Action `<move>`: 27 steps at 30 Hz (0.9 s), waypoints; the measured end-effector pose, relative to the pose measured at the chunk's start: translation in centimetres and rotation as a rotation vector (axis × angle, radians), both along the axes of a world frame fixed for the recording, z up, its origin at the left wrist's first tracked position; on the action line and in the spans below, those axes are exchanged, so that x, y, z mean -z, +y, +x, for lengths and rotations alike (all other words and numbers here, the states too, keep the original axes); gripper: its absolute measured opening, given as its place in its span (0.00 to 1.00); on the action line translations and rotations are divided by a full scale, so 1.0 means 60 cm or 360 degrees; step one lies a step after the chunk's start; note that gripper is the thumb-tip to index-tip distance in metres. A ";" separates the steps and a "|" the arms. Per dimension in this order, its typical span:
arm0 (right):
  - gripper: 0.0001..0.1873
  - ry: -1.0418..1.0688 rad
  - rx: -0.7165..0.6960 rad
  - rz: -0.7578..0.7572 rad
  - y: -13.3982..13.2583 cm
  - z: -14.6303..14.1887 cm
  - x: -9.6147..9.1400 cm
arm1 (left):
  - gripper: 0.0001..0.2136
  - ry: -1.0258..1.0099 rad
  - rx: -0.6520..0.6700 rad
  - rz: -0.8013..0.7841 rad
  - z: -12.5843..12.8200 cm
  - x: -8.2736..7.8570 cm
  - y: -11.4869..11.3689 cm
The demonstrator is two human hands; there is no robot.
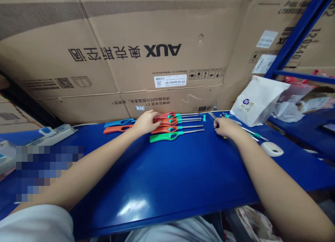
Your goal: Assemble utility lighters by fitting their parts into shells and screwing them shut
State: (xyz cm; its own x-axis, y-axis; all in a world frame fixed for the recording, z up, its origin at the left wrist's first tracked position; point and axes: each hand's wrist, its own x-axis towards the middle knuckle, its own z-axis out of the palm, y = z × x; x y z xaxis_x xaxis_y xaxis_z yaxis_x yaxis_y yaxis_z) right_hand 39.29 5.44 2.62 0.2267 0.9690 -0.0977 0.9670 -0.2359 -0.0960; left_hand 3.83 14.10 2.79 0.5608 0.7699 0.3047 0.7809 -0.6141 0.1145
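Several long-necked gas lighters lie in a row on the blue table, with red, orange and green handles and metal tubes pointing right. The green lighter [163, 136] is nearest to me. My left hand [147, 123] is closed, thumb and fingers around the handle of an orange-red lighter [169, 122] in the row. A blue lighter [119, 122] and an orange lighter [117, 129] lie left of that hand. My right hand [225, 127] is closed by the small loose parts [224, 115]; what its fingers hold is hidden. A small teal piece [204, 118] lies between the hands.
A large cardboard box [125, 74] stands behind the table [167, 179]. To the right are a white paper bag [258, 100], loose metal tubes [252, 133] and a white oval object [272, 149]. A power strip [56, 137] lies left. A blue metal post [293, 36] rises at the right.
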 end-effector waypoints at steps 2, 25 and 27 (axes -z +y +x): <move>0.13 0.0013 0.0009 0.0017 0.000 0.000 0.001 | 0.16 0.0051 -0.0072 0.0008 -0.022 -0.006 -0.001; 0.13 -0.0047 -0.0447 0.0795 0.014 -0.019 0.038 | 0.22 0.0520 -0.0197 -0.0555 -0.231 -0.043 0.012; 0.12 -0.0002 -0.0509 0.0876 0.014 -0.023 0.039 | 0.22 0.0472 -0.0207 -0.0583 -0.233 -0.043 0.011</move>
State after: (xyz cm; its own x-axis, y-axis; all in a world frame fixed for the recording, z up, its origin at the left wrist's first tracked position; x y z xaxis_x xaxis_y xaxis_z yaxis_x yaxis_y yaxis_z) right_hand 37.94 6.25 0.26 -0.0824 0.8971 0.4340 0.9817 0.1482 -0.1200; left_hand -10.12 14.74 5.38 0.4744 0.8661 -0.1574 0.8802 -0.4701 0.0657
